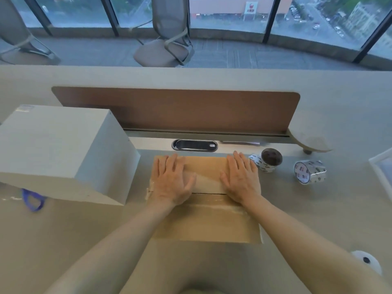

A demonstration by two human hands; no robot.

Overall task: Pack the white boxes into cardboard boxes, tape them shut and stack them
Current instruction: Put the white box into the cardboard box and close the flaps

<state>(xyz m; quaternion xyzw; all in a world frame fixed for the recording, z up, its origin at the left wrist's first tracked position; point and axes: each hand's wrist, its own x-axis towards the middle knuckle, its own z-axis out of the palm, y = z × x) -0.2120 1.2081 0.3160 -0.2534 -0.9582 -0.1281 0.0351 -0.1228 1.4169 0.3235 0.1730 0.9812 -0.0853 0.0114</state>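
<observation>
Cardboard box (206, 221): closed, lying on the table (106, 240) directly in front of the person, clear tape across its top seam.
Left hand (171, 181): flat on the box's far left part, grip spread, palm down.
Right hand (241, 179): flat on the far right part, grip spread likewise.
White box (63, 153): large, left of the cardboard box, just beside it.
Tape rolls (268, 160): two, on the table to the right, well apart from the hands.
Divider panel (180, 111): brown, behind everything.

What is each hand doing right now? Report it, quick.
Left hand: open, flat on the cardboard box, holding nothing.
Right hand: open, flat on it, holding nothing.
</observation>
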